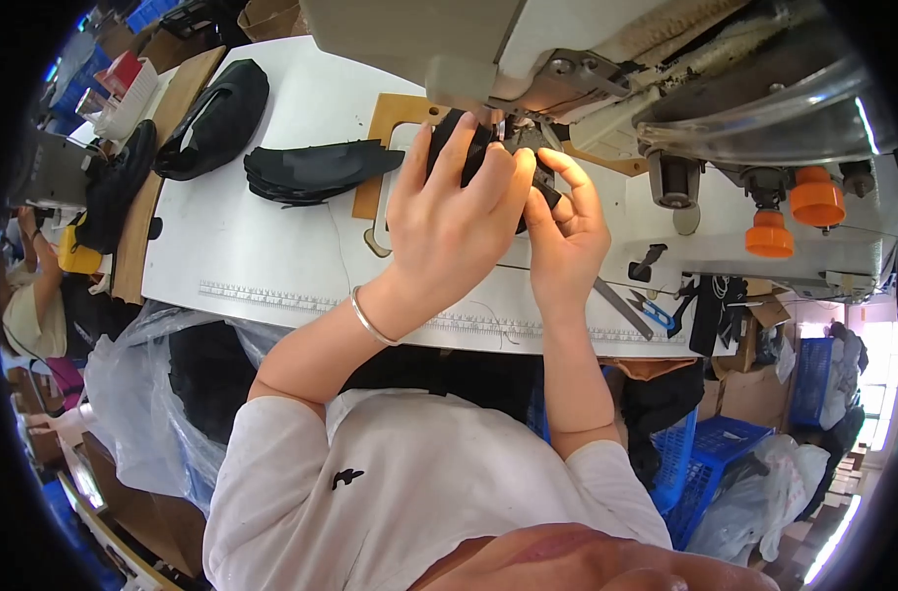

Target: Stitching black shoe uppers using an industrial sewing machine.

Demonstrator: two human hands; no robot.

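Observation:
Under the sewing machine (468, 64), close to the needle area, lies a black shoe-upper piece (476, 161). My left hand (454, 212) wraps over it from the left, fingers bent down onto the material. At its right edge my right hand (570, 231) pinches the black material between thumb and fingers. The fingers hide much of the piece, and the needle point cannot be made out. Left of my left hand, a stack of flat black pieces (316, 172) rests on the white table (271, 241). Beyond it sits a formed black shoe upper (217, 118).
Blue-handled scissors (656, 313) lie right of my right forearm, beside a long grey blade-like tool (623, 308). Orange knobs (769, 234) hang at the machine's right. Blue crates (715, 453) stand at lower right, a clear plastic bag (138, 394) at left. Another person (35, 305) sits far left.

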